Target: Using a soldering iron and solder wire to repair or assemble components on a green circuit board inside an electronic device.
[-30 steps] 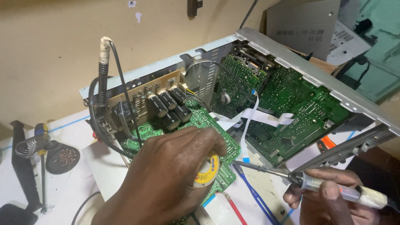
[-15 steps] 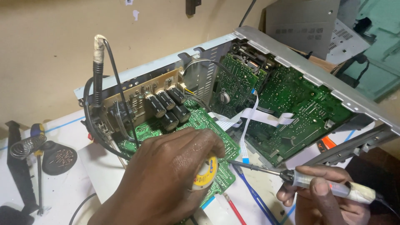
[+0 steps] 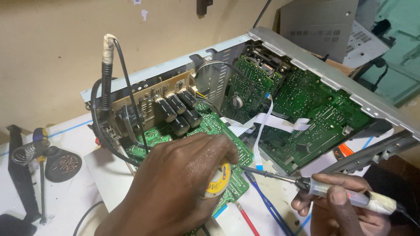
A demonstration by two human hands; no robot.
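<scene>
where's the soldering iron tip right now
In the head view, lower centre: the soldering iron, held in the right hand, has its tip by the yellow solder spool under the left hand.

Under the left hand (image 3: 175,183) lies a matt green circuit board (image 3: 218,126) beside glossy black capacitors (image 3: 177,109), the right hand (image 3: 337,209) grips a soldering iron (image 3: 315,188) with a dull metal tip and taped plastic handle, and beyond stands a brushed grey metal frame (image 3: 332,78).

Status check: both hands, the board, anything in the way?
Left hand grips yellow solder spool on green circuit board. Right hand holds soldering iron, tip at board edge. White ribbon cable drapes close by.
</scene>
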